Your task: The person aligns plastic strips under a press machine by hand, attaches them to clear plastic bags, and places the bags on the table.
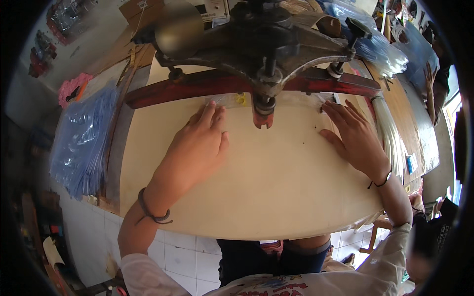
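Both hands reach forward over a cream-coloured work surface (pixel 266 187). At the edge of a clear plastic piece (pixel 229 100), my left hand (pixel 195 138) lies with fingers extended, its fingertips touching the plastic. My right hand (pixel 351 133) rests palm down near the plastic's other end, fingers spread. Between them, a small yellow thing (pixel 241 98) shows on or through the plastic; I cannot tell its kind. Directly above runs the long red bar (pixel 197 89) of a dark metal press (pixel 276 44), hiding part of the plastic. A forked red tip (pixel 263 118) projects toward me.
Stacked bluish clear plastic sheets (pixel 84 140) lie at the left, beside a pink bundle (pixel 74 89). More plastic (pixel 375 44) is heaped at the back right. White strips (pixel 390 130) hang along the right edge. Another person's hand (pixel 430 86) shows at the far right.
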### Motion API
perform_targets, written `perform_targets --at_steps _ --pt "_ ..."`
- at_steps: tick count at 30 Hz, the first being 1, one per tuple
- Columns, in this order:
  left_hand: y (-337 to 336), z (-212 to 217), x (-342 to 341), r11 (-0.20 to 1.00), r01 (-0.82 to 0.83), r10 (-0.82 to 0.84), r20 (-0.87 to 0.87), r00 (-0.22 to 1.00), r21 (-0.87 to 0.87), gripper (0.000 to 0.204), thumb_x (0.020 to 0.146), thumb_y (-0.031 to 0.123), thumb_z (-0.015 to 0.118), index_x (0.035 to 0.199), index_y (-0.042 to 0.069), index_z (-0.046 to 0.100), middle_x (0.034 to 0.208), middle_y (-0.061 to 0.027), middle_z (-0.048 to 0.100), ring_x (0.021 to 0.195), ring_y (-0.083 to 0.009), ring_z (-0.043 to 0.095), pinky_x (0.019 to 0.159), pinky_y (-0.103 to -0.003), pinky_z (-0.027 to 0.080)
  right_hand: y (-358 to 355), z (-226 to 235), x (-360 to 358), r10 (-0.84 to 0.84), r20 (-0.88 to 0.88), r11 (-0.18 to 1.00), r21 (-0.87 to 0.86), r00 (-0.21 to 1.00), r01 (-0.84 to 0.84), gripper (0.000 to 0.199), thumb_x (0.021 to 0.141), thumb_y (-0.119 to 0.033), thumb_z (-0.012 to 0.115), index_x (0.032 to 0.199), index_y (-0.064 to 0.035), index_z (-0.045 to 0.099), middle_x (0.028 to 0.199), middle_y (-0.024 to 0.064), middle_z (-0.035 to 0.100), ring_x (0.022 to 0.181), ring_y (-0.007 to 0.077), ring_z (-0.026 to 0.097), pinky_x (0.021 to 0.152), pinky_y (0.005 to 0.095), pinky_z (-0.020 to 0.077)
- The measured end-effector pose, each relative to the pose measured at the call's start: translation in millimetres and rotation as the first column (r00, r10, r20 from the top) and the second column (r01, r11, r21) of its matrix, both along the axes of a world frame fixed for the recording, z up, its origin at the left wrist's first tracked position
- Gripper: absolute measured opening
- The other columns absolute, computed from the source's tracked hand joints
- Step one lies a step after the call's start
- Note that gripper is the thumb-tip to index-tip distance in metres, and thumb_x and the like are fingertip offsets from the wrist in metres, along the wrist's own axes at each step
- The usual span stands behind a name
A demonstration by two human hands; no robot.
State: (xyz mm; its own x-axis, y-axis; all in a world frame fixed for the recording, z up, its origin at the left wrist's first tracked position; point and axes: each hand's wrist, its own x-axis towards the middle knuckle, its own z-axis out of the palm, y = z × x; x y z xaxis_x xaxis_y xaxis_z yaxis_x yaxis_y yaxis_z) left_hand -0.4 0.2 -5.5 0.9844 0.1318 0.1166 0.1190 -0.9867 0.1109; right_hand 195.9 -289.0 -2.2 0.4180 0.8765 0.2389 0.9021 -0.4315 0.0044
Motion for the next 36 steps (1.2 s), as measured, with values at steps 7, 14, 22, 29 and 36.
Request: perform_targets --at_steps 7,14,22,29,36 --pt "-3.1 -12.6 1.9 0.994 0.008 -0.013 0.051 0.999 0.106 0.053 0.100 0.014 0.051 0.144 -0.012 0.042 0.151 -0.0308 0.042 0.134 -0.0428 0.052 0.111 -0.044 0.047 1.4 1.0 -9.0 -0.021 0.027 0.998 0.053 0.999 0.020 0.049 0.098 -0.032 0.065 0.132 0.0036 0.058 0.138 0.0203 0.056 0.129 0.0381 0.053 0.114 0.0482 0.0398" --pt "-6.9 -10.8 0.2 0.996 -0.009 0.004 0.056 0.998 0.087 0.053 0.098 0.011 0.051 0.144 -0.013 0.041 0.154 -0.0295 0.039 0.134 -0.0431 0.051 0.110 -0.046 0.048 -0.2 -3.7 -12.9 -0.085 0.065 0.996 0.026 0.994 0.084 0.052 0.096 -0.034 0.068 0.130 0.0045 0.058 0.132 0.0205 0.055 0.126 0.0373 0.050 0.110 0.0467 0.0406" --pt "-7.6 -10.6 2.6 0.997 0.006 -0.012 0.083 0.996 0.076 0.052 0.097 0.010 0.053 0.142 -0.012 0.042 0.150 -0.0280 0.042 0.132 -0.0430 0.053 0.108 -0.046 0.049 -2.8 -5.8 -9.6 -0.090 0.092 0.993 0.079 0.992 0.082 0.052 0.097 -0.033 0.067 0.133 0.0037 0.057 0.142 0.0183 0.054 0.127 0.0362 0.051 0.111 0.0476 0.0397" --pt "-6.9 -10.4 1.5 0.997 0.005 -0.014 0.106 0.994 0.083 0.051 0.097 0.011 0.053 0.142 -0.011 0.043 0.150 -0.0281 0.042 0.130 -0.0437 0.055 0.105 -0.048 0.051 0.0 -2.9 -8.0 -0.031 0.088 0.998 0.056 0.996 0.026 0.051 0.097 -0.030 0.066 0.136 0.0020 0.058 0.139 0.0153 0.061 0.123 0.0324 0.055 0.111 0.0455 0.0396" --pt "-3.2 -11.6 0.7 0.998 0.018 -0.024 0.090 0.996 0.065 0.052 0.098 0.013 0.053 0.143 -0.011 0.042 0.149 -0.0299 0.043 0.128 -0.0452 0.055 0.105 -0.048 0.051 -0.1 -1.0 -9.3 -0.031 0.103 0.999 0.029 0.994 0.028 0.050 0.097 -0.029 0.067 0.134 0.0029 0.059 0.138 0.0151 0.061 0.116 0.0319 0.057 0.109 0.0438 0.0418"
